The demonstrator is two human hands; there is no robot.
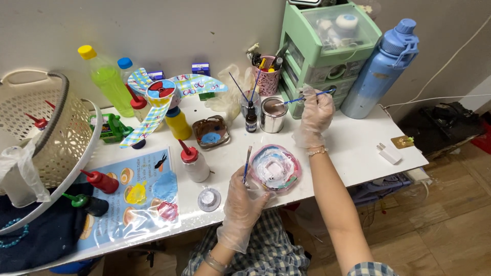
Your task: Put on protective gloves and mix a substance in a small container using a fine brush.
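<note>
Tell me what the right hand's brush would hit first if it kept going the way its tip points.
Probably the metal tin: the right hand aims its blue brush leftward, tip above the tin's rim. Depth is unclear; it might pass over it.

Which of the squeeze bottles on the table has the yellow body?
The yellow squeeze bottle standing under the paper plane, beside the brown paint dish. The other red-capped ones are white or red.

Even indoor light, sharp centre, bent edges

Bright, soft light falls from above; the white table (pixel 353 143) shows only faint shadows. Mild glare sits on the plastic sheet (pixel 138 204). Wide-lens bending curves the basket (pixel 56 128) at left
</note>
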